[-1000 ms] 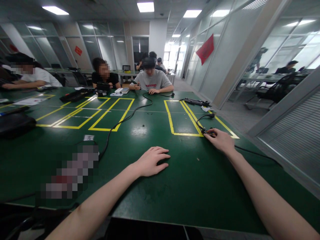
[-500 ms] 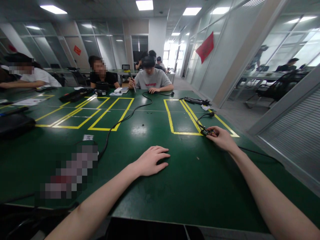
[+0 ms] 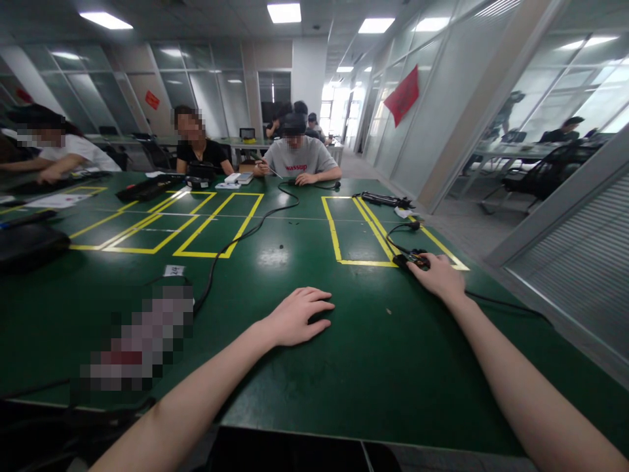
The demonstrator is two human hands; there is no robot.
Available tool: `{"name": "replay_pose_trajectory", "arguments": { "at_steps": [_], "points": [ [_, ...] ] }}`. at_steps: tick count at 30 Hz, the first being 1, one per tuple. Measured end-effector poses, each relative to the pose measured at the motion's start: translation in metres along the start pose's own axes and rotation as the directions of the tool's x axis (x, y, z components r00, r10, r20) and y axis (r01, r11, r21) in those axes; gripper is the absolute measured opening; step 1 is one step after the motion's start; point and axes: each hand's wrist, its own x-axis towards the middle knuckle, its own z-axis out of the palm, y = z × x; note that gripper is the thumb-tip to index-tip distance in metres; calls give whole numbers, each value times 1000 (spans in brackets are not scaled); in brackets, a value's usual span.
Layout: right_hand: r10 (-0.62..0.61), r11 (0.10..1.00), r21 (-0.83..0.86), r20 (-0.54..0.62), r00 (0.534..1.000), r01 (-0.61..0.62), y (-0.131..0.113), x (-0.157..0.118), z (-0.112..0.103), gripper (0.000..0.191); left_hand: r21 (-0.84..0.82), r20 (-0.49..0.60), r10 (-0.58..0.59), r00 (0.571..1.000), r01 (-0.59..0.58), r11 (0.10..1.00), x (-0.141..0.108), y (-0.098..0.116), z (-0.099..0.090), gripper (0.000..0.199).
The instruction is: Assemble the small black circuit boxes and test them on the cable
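Note:
My left hand (image 3: 299,316) lies flat on the green table (image 3: 344,387), fingers spread, with nothing in it. Farther to the right, my right hand (image 3: 439,278) has its thumb and fingers around a small dark device with thin coloured wires (image 3: 419,259). The device rests at the lower corner of a yellow tape outline; its far details are too small to make out. A black cable with a plug-like end (image 3: 414,226) curves up from it. Another black cable (image 3: 508,307) runs out from under my right wrist toward the table's right edge.
A folded black tripod-like object (image 3: 386,198) lies past the device. A long black cable (image 3: 255,226) crosses the middle. At left are a blurred-out object (image 3: 140,341), a label (image 3: 174,270) and a dark bag (image 3: 32,242). Several people sit opposite, one in a grey shirt (image 3: 299,160).
My right hand has lowered slightly and turned over the device, its fingers now closer to the table. My left hand has stayed put. The person opposite has lowered the thin tool they hold.

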Motion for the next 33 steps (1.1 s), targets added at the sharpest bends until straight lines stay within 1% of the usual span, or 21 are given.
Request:
{"name": "replay_pose_trajectory", "arguments": {
  "at_steps": [3, 5, 7, 9, 11, 12, 13, 14, 16, 17, 18, 19, 20, 21, 22, 23, 27, 29, 31, 32, 33],
  "points": [
    [30, 996, -88, 78, 997, -23, -3, 0, -1, 54, 3, -1, 8, 1000, -8, 1000, 0, -1, 1, 33],
    [-28, 994, -100, 105, 994, 39, -9, -4, -2, 52, 9, -8, 12, 1000, -12, 1000, 0, -1, 1, 33],
    [-113, 988, -94, 133, 985, 126, -19, -10, -1, 50, 15, -13, 12, 1000, -12, 1000, 0, -2, 2, 32],
    [-221, 970, -71, 161, 962, 234, -36, -22, 0, 48, 17, -15, 11, 1000, -11, 1000, 0, -2, 2, 32],
    [-341, 937, -20, 181, 923, 350, -57, -38, 1, 46, 13, -26, 15, 1000, -14, 1000, 1, -2, 2, 31],
    [-413, 909, 20, 191, 890, 417, -69, -48, 1, 44, 8, -43, 18, 999, -17, 1000, 1, -1, 1, 31],
    [-499, 866, 75, 190, 846, 494, -81, -60, -1, 42, 0, -74, 22, 997, -22, 1000, 2, -1, 0, 31],
    [-591, 807, 139, 188, 784, 575, -92, -72, -4, 40, -10, -119, 28, 993, -29, 1000, 2, 0, -1, 30],
    [-758, 651, 278, 209, 617, 706, -112, -98, -11, 37, -29, -231, 44, 972, -52, 998, 1, 2, -5, 31],
    [-821, 571, 348, 222, 526, 744, -121, -110, -16, 37, -35, -278, 57, 959, -69, 997, 1, 3, -6, 33],
    [-867, 498, 413, 233, 441, 762, -128, -121, -20, 37, -38, -298, 76, 952, -92, 995, 0, 4, -7, 34],
    [-897, 441, 463, 236, 373, 769, -133, -130, -23, 38, -40, -293, 102, 951, -119, 992, 0, 5, -8, 35],
    [-916, 401, 499, 234, 326, 768, -137, -136, -25, 38, -42, -269, 124, 955, -141, 989, 0, 5, -8, 37],
    [-925, 381, 524, 231, 303, 762, -139, -140, -26, 36, -41, -237, 139, 961, -153, 987, -1, 5, -8, 41],
    [-927, 375, 541, 223, 301, 753, -140, -141, -26, 35, -37, -201, 145, 969, -156, 987, 0, 5, -8, 45],
    [-925, 379, 555, 211, 316, 740, -140, -141, -25, 33, -30, -170, 141, 975, -148, 988, 0, 5, -7, 49],
    [-890, 394, 645, 91, 446, 654, -135, -129, -16, 24, 7, -103, 105, 989, -105, 994, 2, 1, -4, 69],
    [-859, 403, 673, 44, 509, 621, -134, -123, -12, 19, 25, -100, 89, 991, -87, 996, 2, 0, -3, 81],
    [-830, 432, 664, 28, 557, 610, -134, -120, -10, 16, 41, -109, 62, 992, -57, 998, 2, -3, -2, 87],
    [-822, 441, 658, 24, 569, 610, -134, -120, -10, 16, 46, -117, 44, 992, -39, 998, 2, -4, -2, 87],
    [-823, 441, 657, 23, 568, 612, -134, -120, -11, 19, 49, -129, 26, 991, -20, 999, 2, -6, -2, 86]
  ]
}}
